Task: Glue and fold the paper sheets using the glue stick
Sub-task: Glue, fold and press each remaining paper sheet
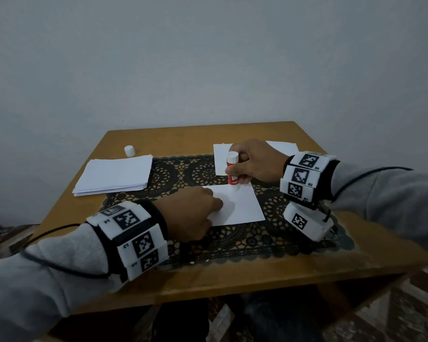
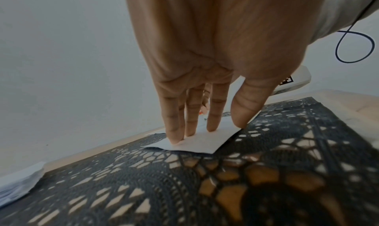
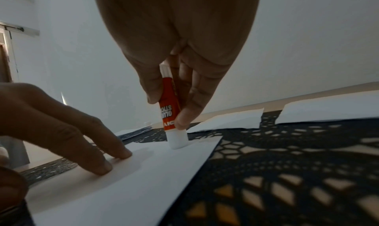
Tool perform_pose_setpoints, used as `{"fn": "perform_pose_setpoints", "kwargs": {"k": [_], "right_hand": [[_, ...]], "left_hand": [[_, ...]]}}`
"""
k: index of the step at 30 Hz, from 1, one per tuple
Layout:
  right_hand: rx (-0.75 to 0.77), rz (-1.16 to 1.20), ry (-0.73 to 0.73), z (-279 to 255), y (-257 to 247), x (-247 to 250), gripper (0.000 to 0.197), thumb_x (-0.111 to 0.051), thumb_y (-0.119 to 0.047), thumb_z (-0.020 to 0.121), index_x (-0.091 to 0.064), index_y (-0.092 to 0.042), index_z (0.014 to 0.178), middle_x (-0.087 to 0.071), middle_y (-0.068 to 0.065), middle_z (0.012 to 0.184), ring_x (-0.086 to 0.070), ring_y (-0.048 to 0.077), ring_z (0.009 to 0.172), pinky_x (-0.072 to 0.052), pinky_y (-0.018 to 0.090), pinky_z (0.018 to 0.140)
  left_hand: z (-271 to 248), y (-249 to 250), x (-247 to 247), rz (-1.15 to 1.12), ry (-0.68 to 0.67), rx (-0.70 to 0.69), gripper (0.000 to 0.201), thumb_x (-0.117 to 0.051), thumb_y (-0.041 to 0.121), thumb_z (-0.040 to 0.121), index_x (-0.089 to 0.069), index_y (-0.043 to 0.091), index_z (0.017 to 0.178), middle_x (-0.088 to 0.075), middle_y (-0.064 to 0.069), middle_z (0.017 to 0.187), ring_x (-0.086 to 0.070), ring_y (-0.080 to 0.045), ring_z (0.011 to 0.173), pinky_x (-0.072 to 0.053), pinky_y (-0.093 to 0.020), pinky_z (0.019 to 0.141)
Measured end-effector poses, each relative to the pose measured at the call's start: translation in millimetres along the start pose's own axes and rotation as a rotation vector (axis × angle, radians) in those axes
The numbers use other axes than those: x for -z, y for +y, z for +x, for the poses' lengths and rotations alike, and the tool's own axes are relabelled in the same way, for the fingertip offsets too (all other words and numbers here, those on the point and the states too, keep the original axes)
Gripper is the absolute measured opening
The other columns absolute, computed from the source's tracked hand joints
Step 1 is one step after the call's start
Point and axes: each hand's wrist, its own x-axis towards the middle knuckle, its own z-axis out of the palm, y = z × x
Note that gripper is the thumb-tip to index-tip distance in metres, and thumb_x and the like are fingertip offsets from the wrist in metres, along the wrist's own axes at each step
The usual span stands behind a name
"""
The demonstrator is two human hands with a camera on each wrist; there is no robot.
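Here right hand [image 1: 255,164] glues sheet [image 1: 242,208].

Left hand [image 1: 195,213] fingers straight, pressing down, right hand [image 1: 253,162] grip curled

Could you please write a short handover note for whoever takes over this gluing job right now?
Right hand: grips the red-and-white glue stick upright, tip on the far edge of the flat white paper sheet.
Left hand: straight fingers press that sheet onto the black lace mat.
Elsewhere: white paper stack at left, small white cap behind it, two white sheets far right.
Done: cap off, gluing begun.
Left: finish gluing, fold, do the stack.
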Motion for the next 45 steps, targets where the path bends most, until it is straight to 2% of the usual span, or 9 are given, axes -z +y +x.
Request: {"fn": "perform_pose_setpoints", "kwargs": {"k": [7,14,20,24,26,31,35,39,45], "right_hand": [[-0.013,0.009,0.030,-6.5,9.6,10.5,0.017,-0.072,-0.018,0.086,-0.064,-0.003,0.088,-0.073,0.010,0.079,-0.073,0.026,0.069,-0.060,0.046,0.067],[-0.021,-0.021,0.064,-14.7,13.9,15.6,0.020,-0.073,-0.019,0.085,-0.065,-0.002,0.092,-0.072,0.006,0.073,-0.072,0.025,0.064,-0.060,0.035,0.058],[-0.040,-0.040,0.082,-20.7,13.2,21.3,0.024,-0.071,-0.023,0.086,-0.066,-0.001,0.095,-0.074,0.008,0.075,-0.072,0.022,0.062,-0.061,0.037,0.061],[-0.036,-0.020,0.184,-19.6,7.4,28.4,0.026,-0.071,-0.029,0.086,-0.065,-0.003,0.087,-0.074,0.007,0.074,-0.072,0.023,0.062,-0.061,0.044,0.066],[-0.012,-0.015,0.232,-19.8,3.2,31.1,0.028,-0.071,-0.030,0.086,-0.064,-0.003,0.085,-0.071,0.010,0.071,-0.069,0.025,0.058,-0.060,0.046,0.062],[0.035,-0.112,0.245,-22.5,-4.1,25.3,0.029,-0.066,-0.028,0.089,-0.058,-0.002,0.083,-0.067,0.011,0.067,-0.063,0.015,0.047,-0.054,0.035,0.052],[0.018,-0.274,0.211,-22.4,1.3,14.0,0.026,-0.065,-0.031,0.090,-0.052,-0.010,0.080,-0.059,-0.001,0.067,-0.058,0.014,0.056,-0.045,0.029,0.057],[0.001,-0.335,0.172,-23.3,6.0,5.7,0.023,-0.062,-0.033,0.092,-0.052,-0.013,0.091,-0.056,-0.006,0.074,-0.058,0.016,0.070,-0.042,0.028,0.064],[0.010,-0.400,0.115,-26.5,4.6,3.8,0.022,-0.057,-0.034,0.095,-0.048,-0.014,0.097,-0.052,-0.005,0.079,-0.049,0.012,0.071,-0.033,0.020,0.056]], "left_hand": [[-0.9,1.1,2.5,0.020,-0.008,-0.008,0.038,-0.048,0.028,0.094,-0.052,0.018,0.130,-0.055,-0.007,0.122,-0.053,-0.023,0.110,-0.045,-0.038,0.096],[1.2,1.3,3.8,0.039,0.007,-0.006,0.036,-0.048,0.030,0.094,-0.053,0.019,0.128,-0.056,-0.006,0.118,-0.053,-0.023,0.107,-0.045,-0.036,0.094],[9.9,1.1,1.2,0.057,0.020,0.016,0.052,-0.048,0.034,0.095,-0.034,0.031,0.144,-0.045,-0.003,0.126,-0.045,-0.023,0.115,-0.044,-0.038,0.096],[20.5,-2.4,4.9,0.054,-0.056,0.045,0.061,-0.051,0.038,0.094,-0.022,0.039,0.148,-0.037,-0.004,0.129,-0.037,-0.024,0.121,-0.042,-0.042,0.100],[25.3,-4.4,7.4,0.061,-0.102,0.050,0.065,-0.053,0.039,0.093,-0.020,0.041,0.149,-0.035,-0.006,0.132,-0.036,-0.027,0.123,-0.041,-0.043,0.101],[37.0,-5.6,12.8,0.076,-0.186,0.075,0.075,-0.057,0.040,0.092,-0.011,0.042,0.150,-0.031,-0.010,0.137,-0.031,-0.031,0.128,-0.036,-0.044,0.105],[39.0,-7.4,10.0,0.059,-0.193,0.091,0.076,-0.057,0.040,0.091,-0.009,0.043,0.150,-0.030,-0.011,0.135,-0.030,-0.032,0.127,-0.035,-0.045,0.106],[38.4,-8.2,6.4,0.052,-0.177,0.099,0.075,-0.057,0.039,0.091,-0.009,0.043,0.150,-0.028,-0.011,0.137,-0.027,-0.033,0.128,-0.035,-0.047,0.106],[37.7,-8.9,4.1,0.030,-0.158,0.101,0.075,-0.057,0.038,0.091,-0.010,0.044,0.149,-0.026,-0.011,0.139,-0.025,-0.033,0.131,-0.033,-0.048,0.108]]}}
